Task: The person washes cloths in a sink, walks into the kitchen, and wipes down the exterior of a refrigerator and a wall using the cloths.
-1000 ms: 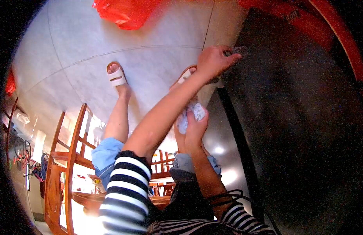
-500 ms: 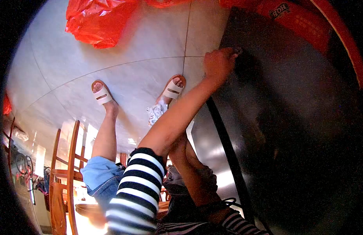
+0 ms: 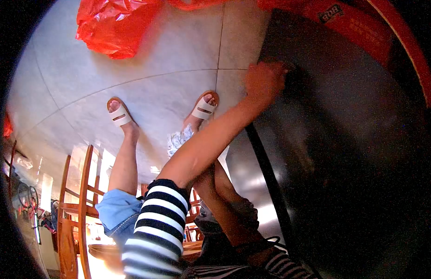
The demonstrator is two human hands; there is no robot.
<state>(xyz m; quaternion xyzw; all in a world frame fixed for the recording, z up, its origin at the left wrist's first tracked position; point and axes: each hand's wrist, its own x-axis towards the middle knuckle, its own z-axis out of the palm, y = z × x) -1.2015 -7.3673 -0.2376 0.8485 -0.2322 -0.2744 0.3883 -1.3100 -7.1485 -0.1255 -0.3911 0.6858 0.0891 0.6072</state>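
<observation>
Crumpled whitish bundle [image 3: 179, 138] is just left of the left forearm, in front of the lower leg; a second ago we see it on the forearm's right, in the right hand. Nearest us, the striped sleeve [image 3: 155, 223] leads up to that left forearm [image 3: 211, 144], which crosses over the right forearm [image 3: 218, 204]. The right hand is now hidden behind it, so we can't tell its grip or whether it has the bundle.

Farther out, the left hand [image 3: 266, 83] is over the dark surface [image 3: 336, 153], fingers bent; too dim for us to tell how tightly they close or on what. A second ago we see something clear at its fingertips; now we can't make it out. We read the shift as the hands working apart, bundle farther from the surface's black edge [image 3: 266, 169].

Containers, beyond the sandals [image 3: 118, 114]: a red plastic bag [image 3: 115, 30] on the floor, contents not visible to us. Red lettered packaging [image 3: 350, 28] is at upper right; we can't see inside that either.
</observation>
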